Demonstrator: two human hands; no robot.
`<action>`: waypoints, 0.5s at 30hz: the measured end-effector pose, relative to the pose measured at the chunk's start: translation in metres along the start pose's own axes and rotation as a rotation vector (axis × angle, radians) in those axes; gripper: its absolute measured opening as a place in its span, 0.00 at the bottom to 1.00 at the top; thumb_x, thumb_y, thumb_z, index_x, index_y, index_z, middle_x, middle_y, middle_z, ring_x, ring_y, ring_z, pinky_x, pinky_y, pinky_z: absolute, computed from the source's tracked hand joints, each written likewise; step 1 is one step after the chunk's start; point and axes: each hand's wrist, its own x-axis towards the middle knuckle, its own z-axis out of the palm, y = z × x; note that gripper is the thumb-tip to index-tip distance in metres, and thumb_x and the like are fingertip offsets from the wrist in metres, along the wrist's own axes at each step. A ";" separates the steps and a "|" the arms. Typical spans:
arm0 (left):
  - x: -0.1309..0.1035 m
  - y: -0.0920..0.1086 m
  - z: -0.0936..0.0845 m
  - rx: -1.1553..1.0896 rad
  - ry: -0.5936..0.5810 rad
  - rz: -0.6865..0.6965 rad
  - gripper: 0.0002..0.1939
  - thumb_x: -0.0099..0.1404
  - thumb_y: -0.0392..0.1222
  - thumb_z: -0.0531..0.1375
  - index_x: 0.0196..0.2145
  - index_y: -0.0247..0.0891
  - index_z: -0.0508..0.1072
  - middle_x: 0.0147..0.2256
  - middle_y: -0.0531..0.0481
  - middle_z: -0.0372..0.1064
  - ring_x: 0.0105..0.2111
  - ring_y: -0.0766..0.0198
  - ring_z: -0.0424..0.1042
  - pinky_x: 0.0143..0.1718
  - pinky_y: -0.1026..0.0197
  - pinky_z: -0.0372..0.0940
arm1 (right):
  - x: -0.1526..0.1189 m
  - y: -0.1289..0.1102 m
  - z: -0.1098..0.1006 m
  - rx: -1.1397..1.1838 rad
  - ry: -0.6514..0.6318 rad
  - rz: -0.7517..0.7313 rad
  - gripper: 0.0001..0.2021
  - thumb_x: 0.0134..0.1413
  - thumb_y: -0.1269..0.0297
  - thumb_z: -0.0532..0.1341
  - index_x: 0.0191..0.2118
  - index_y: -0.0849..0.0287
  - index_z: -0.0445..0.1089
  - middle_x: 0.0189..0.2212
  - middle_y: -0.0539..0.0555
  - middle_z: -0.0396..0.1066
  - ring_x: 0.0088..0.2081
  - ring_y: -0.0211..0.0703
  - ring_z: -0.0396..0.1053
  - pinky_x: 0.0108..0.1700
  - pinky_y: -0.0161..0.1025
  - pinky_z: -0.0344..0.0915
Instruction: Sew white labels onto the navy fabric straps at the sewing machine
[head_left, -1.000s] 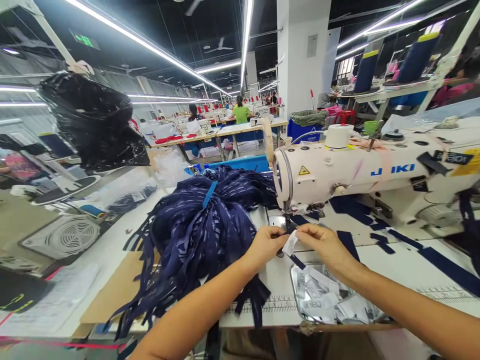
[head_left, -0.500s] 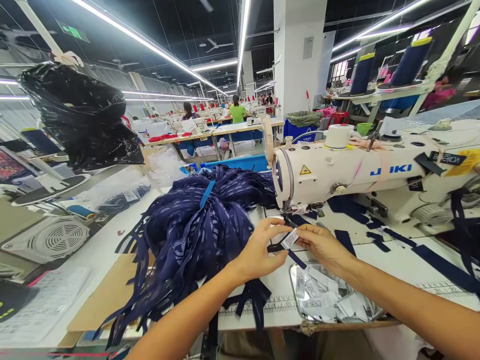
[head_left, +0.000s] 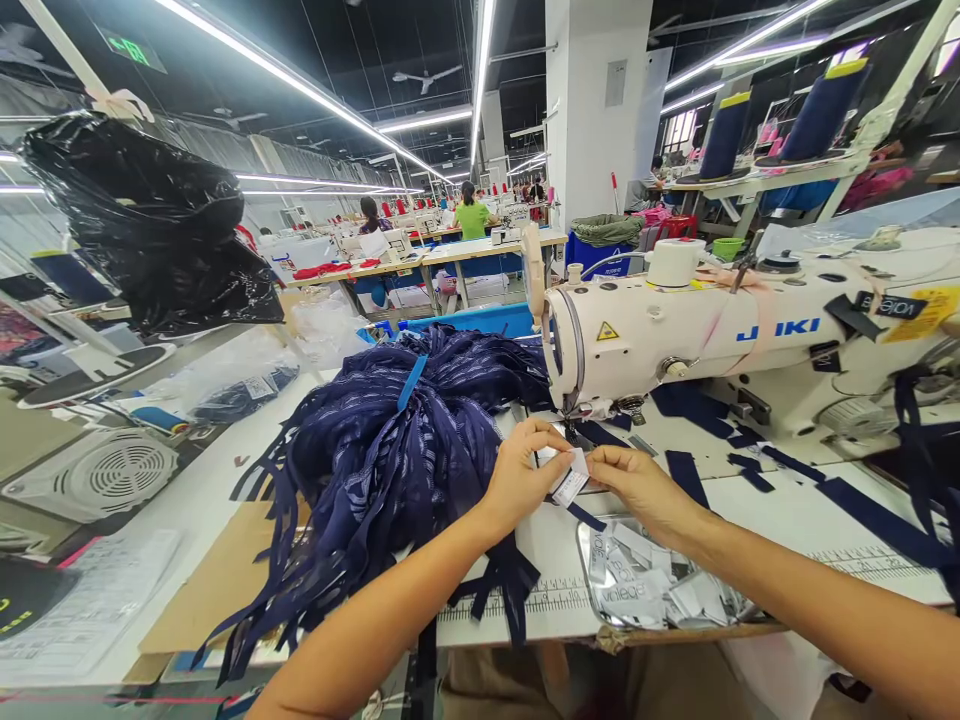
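A small white printed label (head_left: pixel 571 484) is held up just in front of the sewing machine (head_left: pixel 637 330). My left hand (head_left: pixel 523 472) pinches its upper left side between thumb and fingers. On the other side, the thumb and fingertips of my right hand (head_left: pixel 634 485) are closed at the label's right edge. A metal tray (head_left: pixel 587 570) full of loose white labels (head_left: pixel 637 590) sits below my right hand. Left of my hands lies a heaped bundle of navy fabric strips (head_left: pixel 390 440), bound with a blue tie (head_left: pixel 412 383).
Navy fabric scraps (head_left: pixel 877 520) lie on the table right of the machine. A ruler strip (head_left: pixel 555 600) runs along the table's front. At the left hangs a black plastic bag (head_left: pixel 142 220) above a sheet of paper (head_left: pixel 112 590). Co-workers sit at tables farther back.
My left fingers have closed from a spread position onto the label. The label has turned, showing finer print instead of the large lettering.
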 end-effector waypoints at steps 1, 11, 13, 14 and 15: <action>0.000 0.001 0.000 -0.005 -0.004 -0.002 0.04 0.55 0.35 0.59 0.25 0.37 0.73 0.30 0.50 0.65 0.35 0.64 0.66 0.41 0.61 0.60 | 0.000 0.000 0.000 0.005 0.002 -0.004 0.13 0.35 0.55 0.65 0.19 0.60 0.66 0.20 0.46 0.63 0.27 0.34 0.58 0.35 0.35 0.54; -0.007 -0.005 0.007 -0.054 -0.255 -0.337 0.21 0.51 0.49 0.61 0.40 0.32 0.70 0.30 0.48 0.66 0.29 0.65 0.63 0.32 0.63 0.59 | -0.001 -0.003 -0.008 -0.079 0.191 -0.167 0.13 0.34 0.52 0.64 0.21 0.58 0.69 0.22 0.49 0.65 0.28 0.38 0.60 0.35 0.37 0.57; -0.006 -0.005 0.011 -0.173 -0.257 -0.403 0.18 0.50 0.50 0.61 0.33 0.31 0.72 0.25 0.51 0.64 0.25 0.69 0.61 0.27 0.66 0.57 | 0.000 -0.002 -0.010 -0.098 0.218 -0.204 0.13 0.34 0.52 0.64 0.21 0.58 0.68 0.22 0.49 0.66 0.28 0.38 0.61 0.35 0.37 0.58; -0.005 -0.004 0.013 -0.230 -0.248 -0.439 0.18 0.50 0.50 0.61 0.31 0.31 0.71 0.23 0.52 0.63 0.22 0.71 0.59 0.24 0.67 0.56 | 0.000 -0.001 -0.010 -0.107 0.229 -0.221 0.13 0.34 0.52 0.63 0.21 0.58 0.68 0.22 0.49 0.66 0.28 0.39 0.61 0.35 0.38 0.58; -0.004 -0.003 0.015 -0.274 -0.233 -0.475 0.18 0.48 0.51 0.62 0.29 0.31 0.71 0.21 0.54 0.61 0.21 0.72 0.57 0.22 0.68 0.54 | 0.001 -0.001 -0.009 -0.116 0.236 -0.237 0.13 0.35 0.52 0.63 0.21 0.58 0.68 0.22 0.49 0.66 0.28 0.39 0.61 0.35 0.38 0.58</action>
